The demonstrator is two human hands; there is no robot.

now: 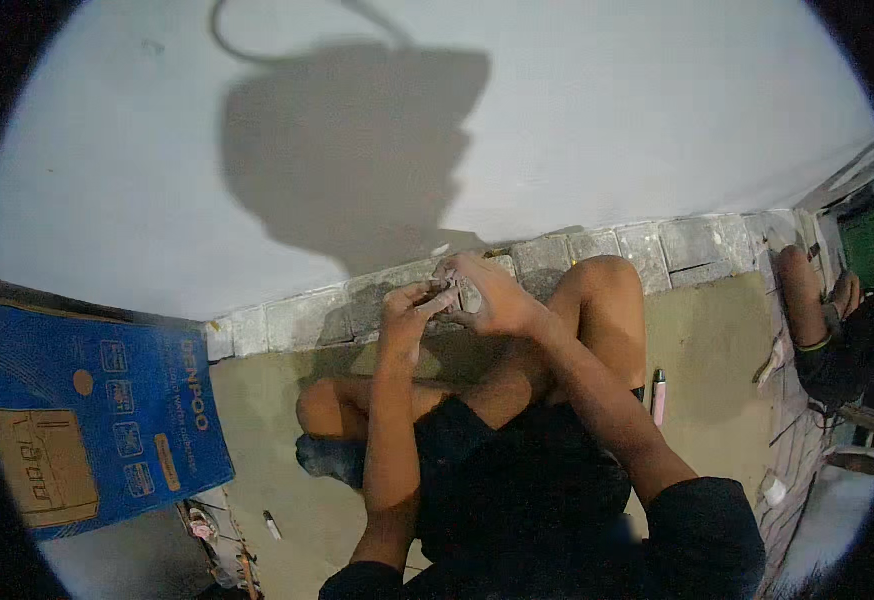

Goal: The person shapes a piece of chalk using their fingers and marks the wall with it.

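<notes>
My left hand and my right hand meet in front of my bent knees, close to the foot of the white wall. Between them is a small pale grey lump, partly covered by my fingers. The thumb and fingers of my left hand pinch its left side, while my right hand curls round it from above and from the right. Pale dust or paste seems to coat the fingers of both hands. What the lump is made of, I cannot tell.
Grey blocks line the foot of the wall. A blue cardboard box stands at left. On the tan floor lie a pink pen-like item and a small white tube. Another person's limb shows at far right.
</notes>
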